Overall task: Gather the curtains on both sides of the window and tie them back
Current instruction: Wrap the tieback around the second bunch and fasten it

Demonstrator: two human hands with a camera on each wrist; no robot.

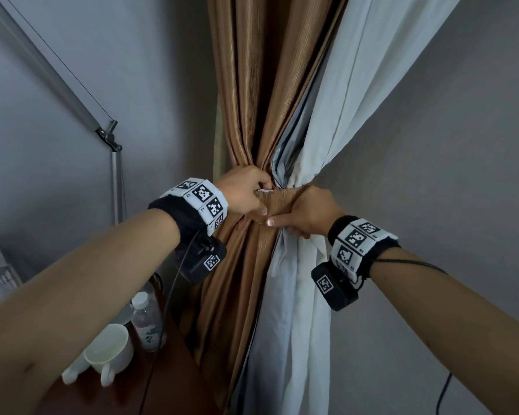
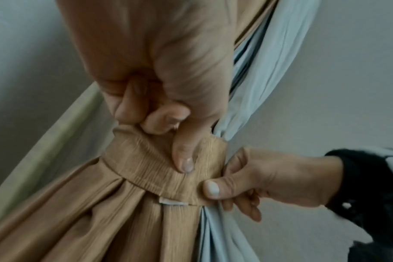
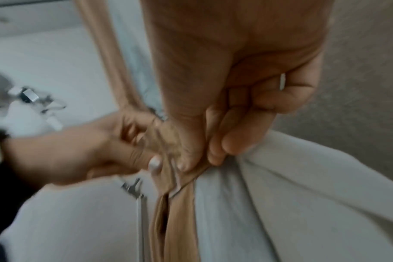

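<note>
Both hands pinch a brown tieback band (image 2: 159, 163) wrapped around the gathered brown curtain (image 1: 252, 85) and pale lining (image 1: 357, 85): left hand (image 1: 246, 193) beside right hand (image 1: 309, 214), thumbs pressing the band.

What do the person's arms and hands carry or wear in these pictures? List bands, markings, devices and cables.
Both forearms are bare, with no sleeves. Each wrist has a black cuff wrapped by a white band of square black-and-white code tags. Under each wrist hangs a small black box with its own code tag. Thin black cables run back along each arm. The left hand and right hand are bare, without gloves.
</note>
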